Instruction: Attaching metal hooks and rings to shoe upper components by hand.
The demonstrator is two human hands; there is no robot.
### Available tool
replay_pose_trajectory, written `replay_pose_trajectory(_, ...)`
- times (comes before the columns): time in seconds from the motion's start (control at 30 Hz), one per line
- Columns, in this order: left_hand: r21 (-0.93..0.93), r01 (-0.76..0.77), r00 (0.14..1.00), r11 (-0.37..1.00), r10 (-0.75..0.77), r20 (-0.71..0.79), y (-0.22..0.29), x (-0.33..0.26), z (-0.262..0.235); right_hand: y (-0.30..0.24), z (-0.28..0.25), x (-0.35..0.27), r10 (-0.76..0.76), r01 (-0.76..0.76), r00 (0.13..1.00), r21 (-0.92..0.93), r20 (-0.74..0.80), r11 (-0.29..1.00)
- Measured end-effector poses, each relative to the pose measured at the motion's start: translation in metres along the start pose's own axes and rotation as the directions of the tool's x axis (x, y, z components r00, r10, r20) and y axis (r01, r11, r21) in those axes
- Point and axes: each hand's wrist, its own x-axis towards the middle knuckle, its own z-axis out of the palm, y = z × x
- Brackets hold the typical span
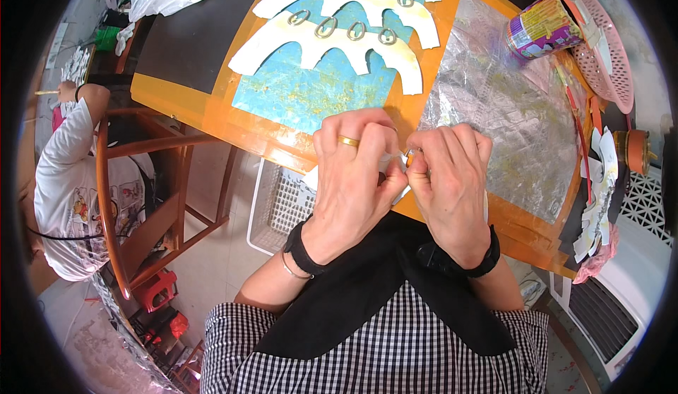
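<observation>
My left hand [353, 175], with a gold-coloured ring on one finger, and my right hand [450, 182] meet at the table's near edge. Both are closed, thumbs and fingers pinched close together. Bits of a small white piece [405, 159] show between the fingertips; the hands cover most of it, so its kind cannot be made out. Beyond them, white scalloped strips [265, 53] with yellowish upper edges lie in rows on a blue sheet [304, 101]. Several oval metal rings [325, 28] rest along those strips, apart from my hands.
Right of my hands lies a shiny, stained plastic sheet [494, 125]. A colourful tub [544, 32] and a pink perforated basket [613, 69] stand at the far right. Below the table's edge is a white basket [260, 214]. At left, a person [67, 175] sits by a wooden chair [104, 154].
</observation>
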Motion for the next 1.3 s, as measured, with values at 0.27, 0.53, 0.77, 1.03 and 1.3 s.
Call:
replay_pose_trajectory(0.27, -0.003, -0.092, 0.994, 0.996, 0.092, 0.052, -0.005, -0.005, -0.002, -0.001, -0.001, 0.001, -0.004, 0.004, 1.000, -0.025, 0.010, 1.000)
replay_pose_trajectory(0.53, 0.226, -0.270, 0.961, 0.936, 0.249, 0.117, -0.011, -0.022, -0.011, -0.001, -0.002, 0.000, -0.008, 0.008, 1.000, -0.021, 0.010, 1.000)
replay_pose_trajectory(0.77, 0.224, -0.380, 0.918, 0.897, 0.335, 0.213, -0.017, -0.024, -0.021, 0.002, -0.011, -0.005, -0.064, 0.062, 0.997, -0.034, -0.051, 0.998)
replay_pose_trajectory(1.03, 0.279, -0.430, 0.882, 0.859, 0.333, 0.333, -0.018, -0.028, -0.028, 0.003, -0.027, -0.015, -0.054, 0.058, 0.995, 0.046, -0.081, 0.997)
replay_pose_trajectory(1.3, 0.286, -0.423, 0.864, 0.860, 0.288, 0.412, -0.013, -0.031, -0.030, 0.011, -0.036, -0.028, 0.037, -0.020, 0.996, 0.193, -0.086, 0.981)
